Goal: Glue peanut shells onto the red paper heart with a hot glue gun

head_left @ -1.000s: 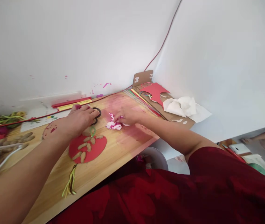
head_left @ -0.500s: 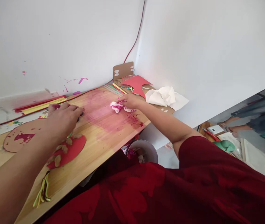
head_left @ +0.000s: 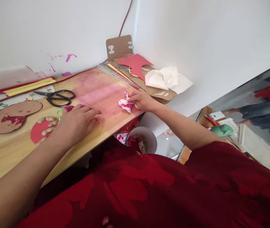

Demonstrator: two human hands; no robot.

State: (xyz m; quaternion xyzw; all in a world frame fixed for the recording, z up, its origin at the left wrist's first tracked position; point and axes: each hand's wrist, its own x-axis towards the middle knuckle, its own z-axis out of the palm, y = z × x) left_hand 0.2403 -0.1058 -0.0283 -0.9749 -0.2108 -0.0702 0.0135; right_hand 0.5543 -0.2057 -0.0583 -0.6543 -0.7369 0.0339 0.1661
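Note:
A crumpled white tissue [head_left: 126, 105] with magenta stains is gripped by my right hand [head_left: 142, 100] near the right front edge of the wooden table [head_left: 87, 152]. A pink smear [head_left: 97, 90] spreads over the wood left of it. My left hand [head_left: 79, 123] hovers over or rests on the table, fingers extended, with nothing seen in it. Beside that hand lies a red disc [head_left: 37, 130] with peanuts in their shells, partly covered by the hand. Black-handled scissors [head_left: 61, 96] lie behind it, and a stained cardboard piece [head_left: 6, 118] is farther left.
In the corner are a brown cardboard piece [head_left: 119, 47], a red paper cutout [head_left: 137, 63] and crumpled white paper [head_left: 170, 77]. A bin [head_left: 150, 141] stands below the table edge. Yellow strips [head_left: 30, 87] lie along the wall. Another person's arms [head_left: 234, 111] show at right.
My right hand has drawn the tissue toward the front edge, and the red stain there no longer shows. My left hand has moved right, uncovering the scissors. The view has shifted.

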